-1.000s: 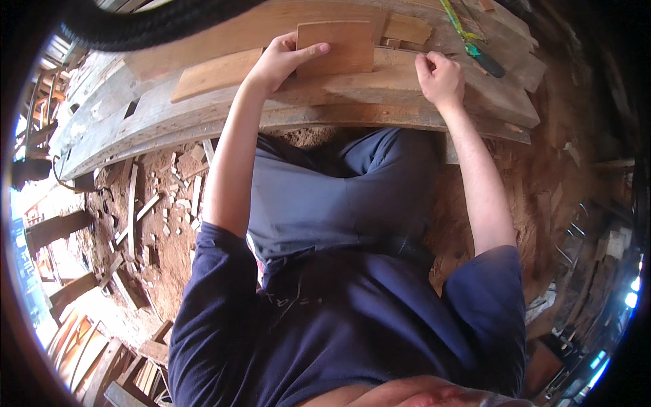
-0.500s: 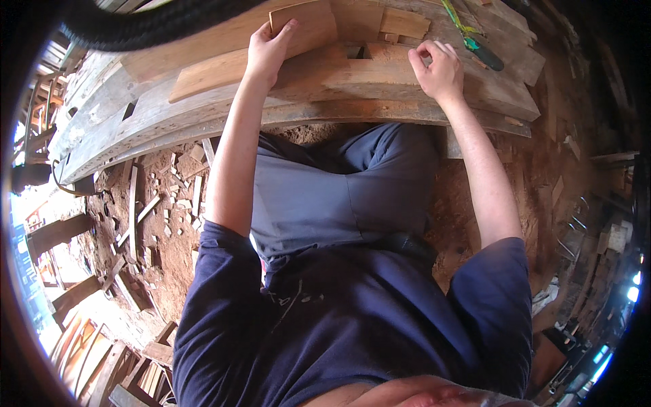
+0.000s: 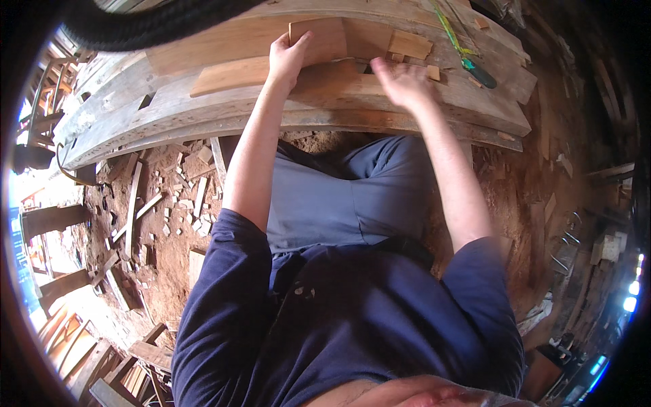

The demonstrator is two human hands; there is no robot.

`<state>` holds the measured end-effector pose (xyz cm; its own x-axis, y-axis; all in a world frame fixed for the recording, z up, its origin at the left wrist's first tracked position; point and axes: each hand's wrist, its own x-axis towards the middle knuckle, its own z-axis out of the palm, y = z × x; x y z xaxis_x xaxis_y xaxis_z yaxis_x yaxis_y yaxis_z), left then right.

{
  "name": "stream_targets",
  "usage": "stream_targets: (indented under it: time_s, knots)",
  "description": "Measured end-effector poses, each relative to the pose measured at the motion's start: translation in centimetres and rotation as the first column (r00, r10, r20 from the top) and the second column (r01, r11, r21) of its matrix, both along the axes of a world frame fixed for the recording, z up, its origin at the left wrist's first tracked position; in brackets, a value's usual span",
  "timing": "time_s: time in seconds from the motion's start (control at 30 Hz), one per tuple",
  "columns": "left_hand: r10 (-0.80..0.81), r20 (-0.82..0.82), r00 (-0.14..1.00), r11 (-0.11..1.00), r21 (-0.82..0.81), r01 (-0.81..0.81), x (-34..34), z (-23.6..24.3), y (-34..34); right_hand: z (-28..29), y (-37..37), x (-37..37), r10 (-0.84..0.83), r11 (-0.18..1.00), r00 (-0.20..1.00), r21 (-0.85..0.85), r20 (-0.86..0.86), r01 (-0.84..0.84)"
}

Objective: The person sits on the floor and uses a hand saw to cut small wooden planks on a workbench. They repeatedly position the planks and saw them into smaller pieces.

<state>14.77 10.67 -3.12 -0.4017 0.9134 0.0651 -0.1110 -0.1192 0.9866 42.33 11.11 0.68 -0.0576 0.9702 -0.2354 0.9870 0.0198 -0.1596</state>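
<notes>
My left hand (image 3: 287, 60) grips the near left end of a thin brown wooden board (image 3: 324, 39), its thumb lying over the board's edge. The board is tilted up above the thick plank bench (image 3: 217, 105). To the right, my right hand (image 3: 407, 84) hovers over the bench, slightly blurred, with its fingers stretched out and nothing visible in it. Between and beyond the hands lie a short light wood piece (image 3: 410, 45) and a small block (image 3: 433, 72). Another flat wood strip (image 3: 227, 76) rests to the left of my left hand.
A tool with a dark green handle (image 3: 480, 74) and a yellow-green strip lies at the bench's right. Wood offcuts (image 3: 180, 200) and sticks (image 3: 134, 203) litter the dirt floor at left. A black braided band (image 3: 149, 30) crosses the upper left.
My right hand has moved left toward the board, and its curled fingers have straightened. My left hand keeps its hold on the board; the whole view has shifted slightly.
</notes>
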Motion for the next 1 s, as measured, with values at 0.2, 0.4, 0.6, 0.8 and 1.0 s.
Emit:
stream_targets:
  time_s: [0.2,0.4,0.6,0.8,1.0]
  knots:
    - [0.026,0.024,0.999,1.0,-0.015,-0.026,0.2,1.0,-0.6,0.1,-0.4,-4.6,0.264,0.951,0.762,0.027,-0.592,-0.309]
    - [0.054,0.055,0.997,0.999,-0.006,-0.054,0.1,0.9,-0.5,-0.6,1.2,2.5,-0.092,0.898,0.991,0.438,0.095,0.041]
    - [0.042,0.072,0.997,0.999,-0.011,-0.041,0.3,0.8,-0.3,-0.4,1.9,5.7,0.2,0.979,0.939,0.093,-0.279,-0.181]
    - [0.005,0.134,0.991,1.0,-0.026,-0.001,0.1,0.4,0.0,0.5,1.8,5.1,0.261,0.965,0.898,0.061,-0.355,-0.256]
    - [0.041,0.047,0.998,0.997,-0.073,-0.037,0.1,0.5,-0.1,1.9,1.7,3.2,-0.055,0.985,0.998,0.163,0.017,0.052]
